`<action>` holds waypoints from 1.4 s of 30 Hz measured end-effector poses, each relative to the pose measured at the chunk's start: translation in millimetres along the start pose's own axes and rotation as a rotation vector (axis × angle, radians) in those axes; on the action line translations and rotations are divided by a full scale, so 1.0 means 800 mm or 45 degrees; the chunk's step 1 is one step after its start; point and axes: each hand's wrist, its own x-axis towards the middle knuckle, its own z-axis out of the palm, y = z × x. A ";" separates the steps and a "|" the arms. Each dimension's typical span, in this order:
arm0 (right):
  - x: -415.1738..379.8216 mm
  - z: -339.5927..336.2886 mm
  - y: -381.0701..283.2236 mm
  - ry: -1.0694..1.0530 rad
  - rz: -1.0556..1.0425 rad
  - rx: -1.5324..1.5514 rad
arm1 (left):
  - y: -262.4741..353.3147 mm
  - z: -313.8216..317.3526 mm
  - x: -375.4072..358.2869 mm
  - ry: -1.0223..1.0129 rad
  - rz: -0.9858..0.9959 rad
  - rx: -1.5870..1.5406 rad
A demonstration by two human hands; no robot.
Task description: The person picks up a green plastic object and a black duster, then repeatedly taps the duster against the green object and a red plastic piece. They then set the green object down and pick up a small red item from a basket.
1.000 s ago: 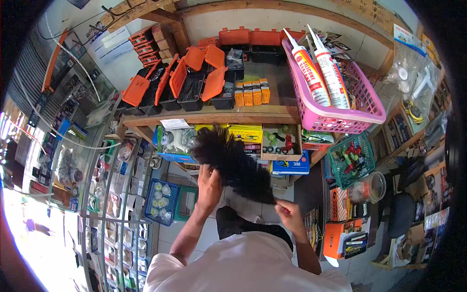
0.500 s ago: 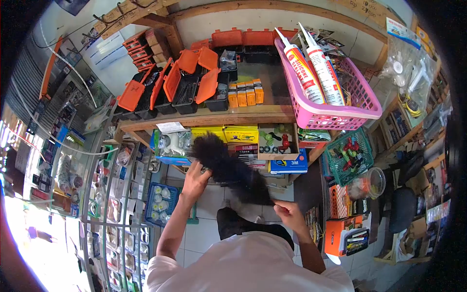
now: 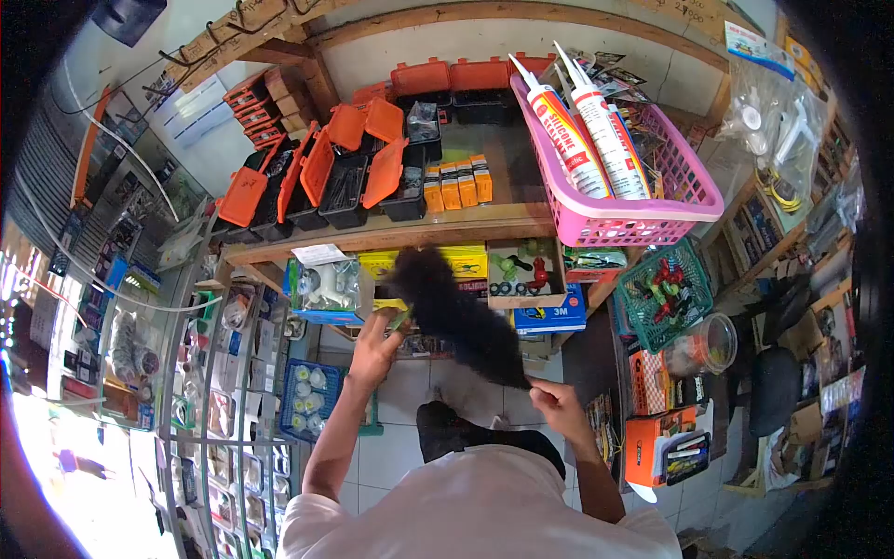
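A fluffy black feather duster [image 3: 461,326] slants across the middle of the view. My right hand [image 3: 559,406] is closed round its lower right end, where the handle is mostly hidden. The duster's feathered tip reaches up to the yellow boxes [image 3: 470,261] on the lower shelf. Left of the feathers, my left hand [image 3: 374,347] is raised with its fingers closed. A small greenish piece [image 3: 400,320] shows at its fingertips, too small to name. Close above this hand stands an open box of plastic-wrapped white goods [image 3: 331,284].
Black organizer boxes with orange lids [image 3: 346,186] line the upper shelf. A pink basket [image 3: 643,224] there holds silicone sealant tubes [image 3: 568,140]. A green basket [image 3: 663,298] and an orange box [image 3: 647,452] stand to the right. A glass display case [image 3: 209,438] runs along the left.
The feather duster's tip has swung right and slightly up, off my left hand. More of the greenish piece now shows at the left fingertips. My right hand has shifted slightly right.
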 end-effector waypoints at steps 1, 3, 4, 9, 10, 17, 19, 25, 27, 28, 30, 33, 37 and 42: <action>-0.001 -0.002 0.006 0.000 0.001 0.000 | 0.000 -0.001 -0.001 0.000 0.000 -0.001; -0.002 -0.009 0.028 -0.183 0.029 0.132 | -0.002 -0.002 -0.004 -0.112 -0.057 0.060; 0.000 -0.012 0.035 -0.180 0.030 0.133 | -0.002 -0.001 -0.003 -0.114 -0.054 0.059; -0.006 -0.024 0.044 -0.157 0.087 0.141 | -0.007 0.013 0.000 -0.006 -0.045 0.015; -0.008 -0.025 0.046 -0.155 0.085 0.142 | -0.010 0.014 -0.003 -0.005 -0.041 0.016; -0.009 -0.024 0.045 -0.152 0.104 0.112 | -0.019 0.022 -0.004 0.024 -0.014 0.073; -0.007 -0.022 0.044 -0.160 0.117 0.159 | -0.015 0.019 0.001 0.040 0.007 0.118; -0.001 -0.029 0.038 -0.209 0.107 0.047 | -0.009 0.027 -0.002 -0.078 -0.110 0.014; 0.005 -0.030 0.037 -0.073 0.050 0.006 | -0.004 0.029 0.002 -0.090 -0.067 -0.038; 0.006 -0.032 0.035 -0.077 0.049 0.003 | -0.004 0.034 0.003 -0.046 -0.015 -0.026; 0.005 -0.035 0.029 -0.233 0.168 0.097 | -0.010 0.042 -0.004 -0.057 -0.019 0.006; 0.007 -0.031 0.030 -0.118 0.150 0.147 | -0.003 0.036 0.006 -0.072 -0.018 0.000; 0.008 -0.033 0.019 -0.194 0.180 0.123 | 0.002 0.033 0.008 -0.126 -0.036 0.009; 0.008 -0.034 0.020 -0.132 0.172 0.145 | 0.000 0.041 0.007 -0.098 -0.007 -0.057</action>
